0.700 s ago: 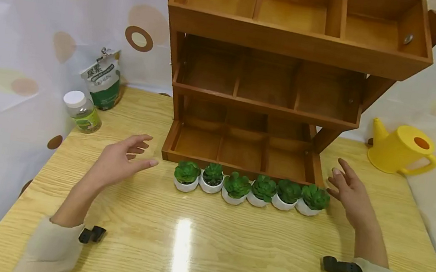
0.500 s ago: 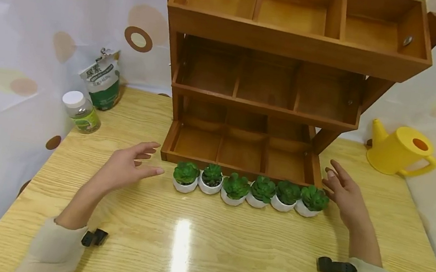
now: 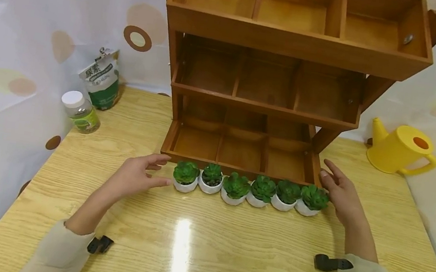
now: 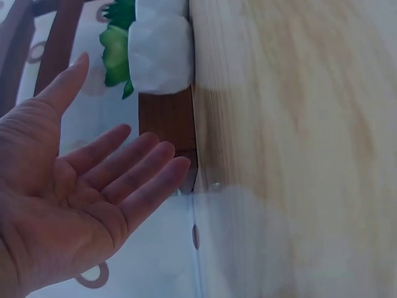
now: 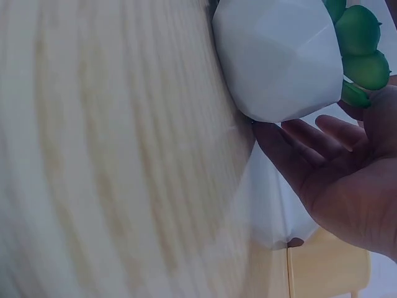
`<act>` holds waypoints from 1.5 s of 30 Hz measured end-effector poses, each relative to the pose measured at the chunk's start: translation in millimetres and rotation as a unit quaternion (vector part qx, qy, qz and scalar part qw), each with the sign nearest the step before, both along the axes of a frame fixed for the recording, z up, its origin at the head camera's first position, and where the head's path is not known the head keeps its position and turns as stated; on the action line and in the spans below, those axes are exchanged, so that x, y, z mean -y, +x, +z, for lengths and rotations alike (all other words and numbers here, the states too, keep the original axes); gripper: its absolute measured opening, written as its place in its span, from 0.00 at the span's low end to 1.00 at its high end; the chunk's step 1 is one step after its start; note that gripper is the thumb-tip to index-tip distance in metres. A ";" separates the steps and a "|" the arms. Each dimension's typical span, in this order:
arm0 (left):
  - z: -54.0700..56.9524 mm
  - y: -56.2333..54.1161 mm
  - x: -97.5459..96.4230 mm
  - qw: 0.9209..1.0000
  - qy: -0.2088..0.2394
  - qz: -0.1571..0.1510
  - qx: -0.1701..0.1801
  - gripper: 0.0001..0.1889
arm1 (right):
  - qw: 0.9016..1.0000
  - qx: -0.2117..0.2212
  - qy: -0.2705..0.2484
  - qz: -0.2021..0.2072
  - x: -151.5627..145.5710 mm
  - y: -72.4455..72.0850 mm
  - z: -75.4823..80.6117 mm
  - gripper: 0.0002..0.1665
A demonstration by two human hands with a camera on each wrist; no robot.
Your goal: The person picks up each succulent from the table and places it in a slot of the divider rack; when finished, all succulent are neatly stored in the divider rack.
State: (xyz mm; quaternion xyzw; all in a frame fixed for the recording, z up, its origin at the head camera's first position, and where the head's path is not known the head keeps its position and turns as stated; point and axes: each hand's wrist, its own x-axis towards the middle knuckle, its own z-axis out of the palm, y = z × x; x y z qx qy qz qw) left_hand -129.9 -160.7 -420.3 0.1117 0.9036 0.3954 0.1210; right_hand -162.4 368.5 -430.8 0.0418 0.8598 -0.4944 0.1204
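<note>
A row of several small potted succulents stands along the front edge of a brown wooden shelf rack (image 3: 218, 166). My left hand (image 3: 138, 176) is just left of the leftmost succulent (image 3: 184, 186), fingers relaxed and apart from it. In the left wrist view, its white pot (image 4: 161, 56) lies beyond the open palm (image 4: 62, 217). At the other end, my right hand (image 3: 342, 195) is beside the rightmost succulent (image 3: 307, 209). The right wrist view has its fingers (image 5: 291, 155) close behind that white pot (image 5: 279, 56); whether they touch it I cannot tell. Neither hand holds anything.
The rack has three tiers, each divided into compartments. A yellow watering can (image 3: 397, 152) stands at the back right. At the back left are a white-capped jar (image 3: 85, 119) and a green-and-white pouch (image 3: 104, 85). The wooden table (image 3: 243, 251) spreads out in front.
My left hand has moved right, closer to the leftmost succulent. My right hand has shifted slightly left toward the rightmost one. The plants have stayed in place.
</note>
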 end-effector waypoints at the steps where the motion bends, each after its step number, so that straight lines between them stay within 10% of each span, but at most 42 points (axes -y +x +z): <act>1: -0.6 -0.5 -2.2 1.000 -0.001 -0.009 0.005 0.38 | 1.000 0.001 0.001 0.000 0.6 -0.2 0.1 0.42; 12: -8.0 -10.3 -22.4 0.997 0.005 -0.047 0.057 0.45 | 1.000 0.011 0.016 0.008 4.2 -1.1 -2.0 0.41; 35: -9.2 -18.9 -31.8 0.998 0.002 -0.059 0.031 0.38 | 1.000 0.019 -0.003 0.006 1.4 -2.8 -1.5 0.40; 45: 16.9 -16.5 -25.3 0.999 0.030 -0.023 -0.005 0.38 | 1.000 0.026 -0.008 -0.002 -0.8 -2.7 -4.7 0.41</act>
